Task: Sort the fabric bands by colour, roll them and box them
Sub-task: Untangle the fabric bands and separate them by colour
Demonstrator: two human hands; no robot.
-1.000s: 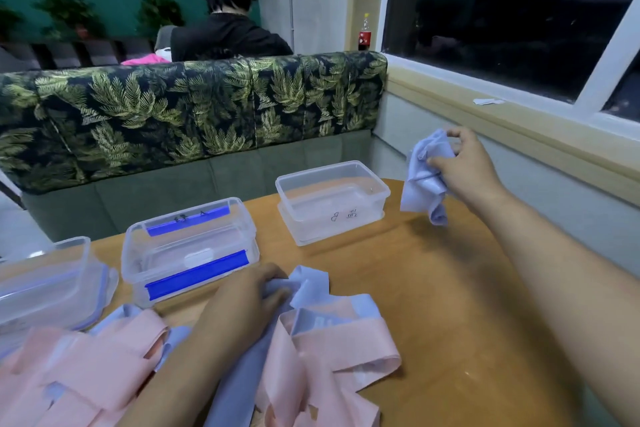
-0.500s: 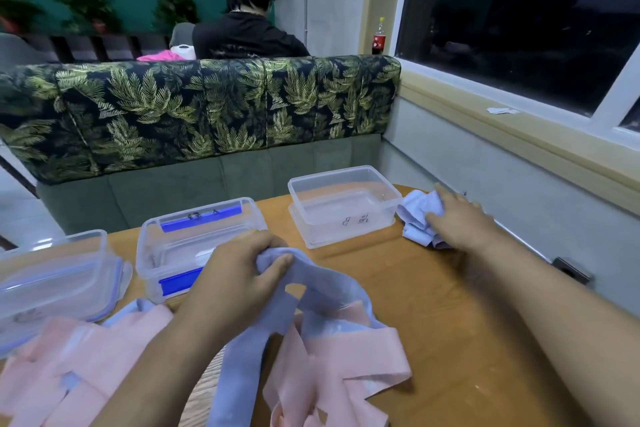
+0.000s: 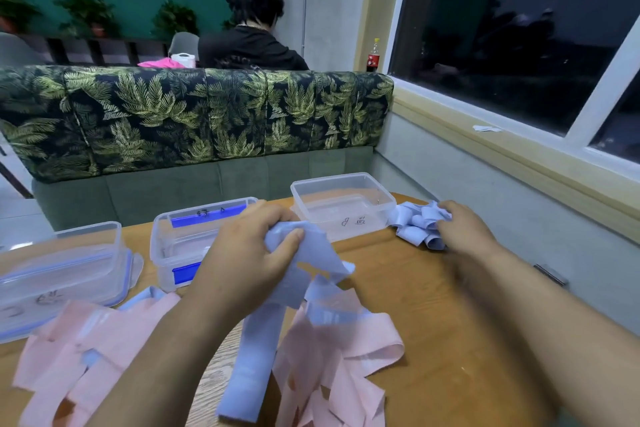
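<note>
My left hand (image 3: 249,256) grips a light blue band (image 3: 258,350) and lifts it off the wooden table (image 3: 446,340); its long end hangs down to the tabletop. Pink bands (image 3: 339,354) lie tangled under it, and more pink bands (image 3: 69,347) spread to the left. My right hand (image 3: 465,230) rests on a small heap of blue bands (image 3: 414,224) at the table's far right, beside an open clear box (image 3: 343,204). Whether its fingers still hold that heap is hidden.
A clear box with blue clips (image 3: 194,236) stands in the middle and a lidded clear box (image 3: 62,270) at the left. A leaf-patterned sofa back (image 3: 194,118) runs behind the table, with a person seated beyond it. A window sill (image 3: 519,156) lines the right wall.
My right hand brought the bunched blue bands down from the air onto the table beside the open box. My left hand closed on a blue band in the pile and raised it.
</note>
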